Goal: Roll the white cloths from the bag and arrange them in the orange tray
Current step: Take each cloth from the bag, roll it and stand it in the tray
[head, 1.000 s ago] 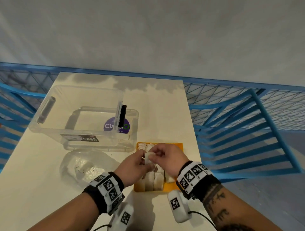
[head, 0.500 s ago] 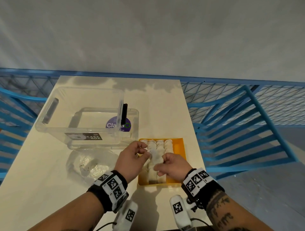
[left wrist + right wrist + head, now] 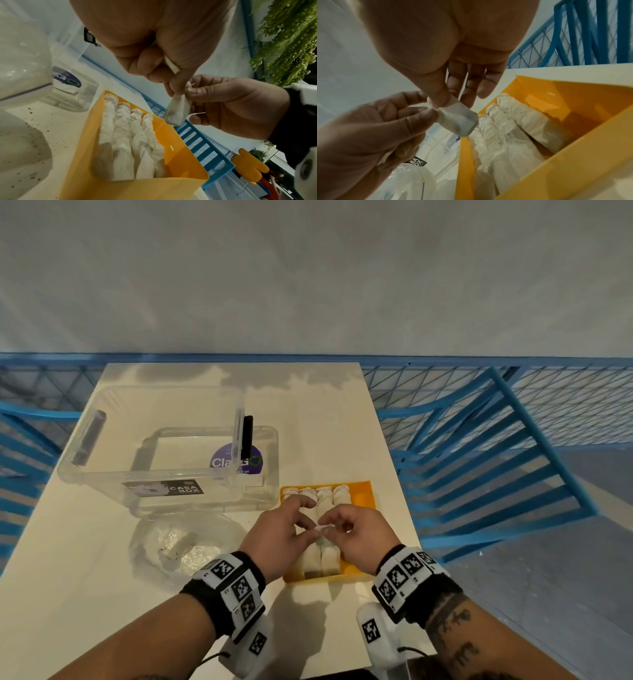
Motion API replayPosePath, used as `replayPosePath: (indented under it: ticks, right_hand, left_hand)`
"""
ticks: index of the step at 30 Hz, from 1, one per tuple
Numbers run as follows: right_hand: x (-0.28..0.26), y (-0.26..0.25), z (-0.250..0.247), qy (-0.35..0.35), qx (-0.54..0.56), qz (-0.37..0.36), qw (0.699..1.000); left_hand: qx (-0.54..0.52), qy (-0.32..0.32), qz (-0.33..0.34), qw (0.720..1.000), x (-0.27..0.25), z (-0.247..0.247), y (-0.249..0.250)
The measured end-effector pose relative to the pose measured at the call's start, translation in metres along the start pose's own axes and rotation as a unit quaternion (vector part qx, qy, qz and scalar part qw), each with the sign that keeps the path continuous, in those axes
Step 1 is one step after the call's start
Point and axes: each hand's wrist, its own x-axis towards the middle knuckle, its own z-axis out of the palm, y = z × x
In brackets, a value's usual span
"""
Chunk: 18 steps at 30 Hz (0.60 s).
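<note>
Both hands have lifted off the rolls since a moment ago and now meet above the orange tray (image 3: pixel 363 494). Far left on the tabletop (image 3: pixel 61 594) sits a clear box (image 3: pixel 102 470), with the crumpled plastic bag (image 3: pixel 178 546) nearer. Next, the left hand (image 3: pixel 279 537) pinches one end of a small white cloth (image 3: pixel 178 112); the right hand (image 3: pixel 356 534) pinches it too. Below, four rolled cloths (image 3: pixel 126 143) lie side by side in the tray's left part.
</note>
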Motion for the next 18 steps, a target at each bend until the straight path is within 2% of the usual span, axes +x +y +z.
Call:
replayPosePath:
  ticks: [4,9,12,15,18]
  right_hand:
    - [-0.004,0.003,-0.003,-0.053,-0.035,0.005,0.998]
    - [0.01,0.01,-0.025,-0.039,-0.166,0.055,0.984]
    - [0.016,0.019,-0.035,-0.11,-0.249,0.098,0.957]
    - [0.021,0.024,-0.031,-0.21,-0.338,0.085,0.913]
    - [0.029,0.028,-0.022,-0.264,-0.386,0.076,0.881]
  left_hand:
    - [0.006,-0.02,-0.016,1.0,0.001,0.004,-0.001]
    - [-0.008,-0.016,-0.07,0.997,0.002,0.001,-0.013]
    - [-0.059,-0.003,-0.119,0.991,0.002,-0.003,-0.017]
    - [-0.131,0.006,-0.16,0.978,0.003,-0.006,-0.016]
    - [-0.148,0.014,-0.173,0.974,0.005,-0.007,-0.017]
